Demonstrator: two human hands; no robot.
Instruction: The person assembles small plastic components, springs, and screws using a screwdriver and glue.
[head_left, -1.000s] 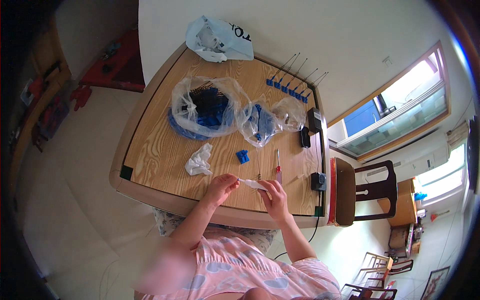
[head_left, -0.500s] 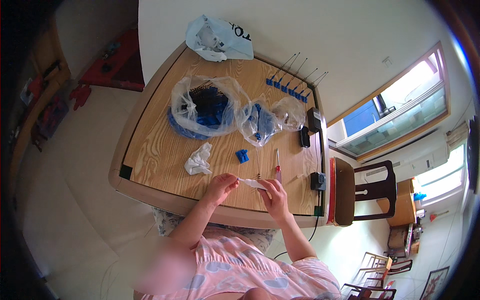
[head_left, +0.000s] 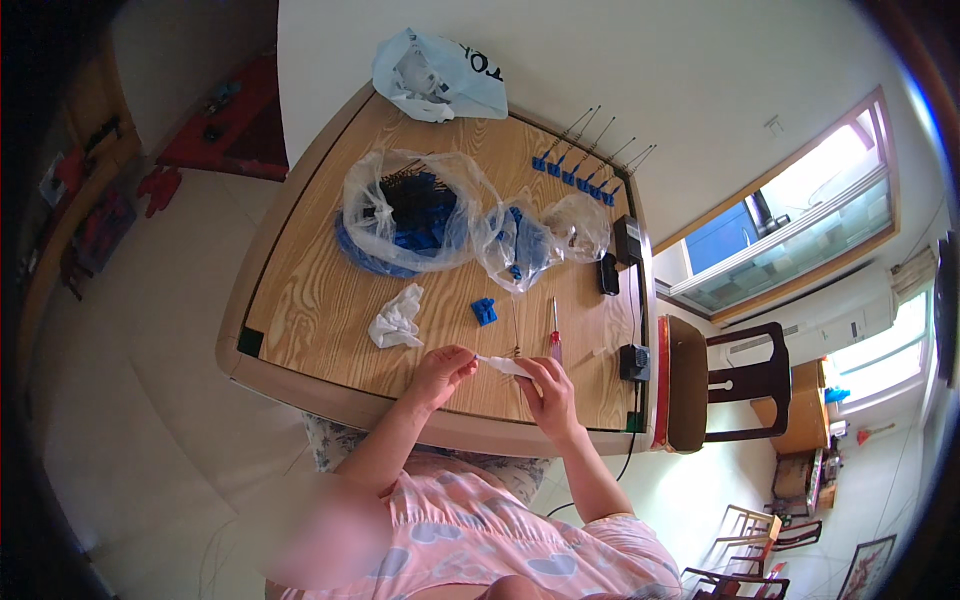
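Observation:
Near the table's front edge, my right hand (head_left: 550, 392) is closed on a small white squeeze tube (head_left: 507, 366), which points left. The fingers of my left hand (head_left: 443, 376) are pinched together at the tube's narrow tip. Whatever is between them is too small to make out. Just beyond the tube, a thin metal wire with a coiled end (head_left: 517, 335) lies on the wood. To its right is a screwdriver (head_left: 556, 335) with a reddish clear handle. A small blue plastic part (head_left: 484, 312) and a crumpled white tissue (head_left: 397, 318) lie farther left.
A large clear bag (head_left: 410, 225) of blue parts with dark wires stands behind. Smaller clear bags (head_left: 515, 245) (head_left: 577, 228) sit beside it. Blue pieces with upright wires (head_left: 570, 178) line the far right edge. Black adapters (head_left: 634, 362) and a chair (head_left: 685, 385) are at the right.

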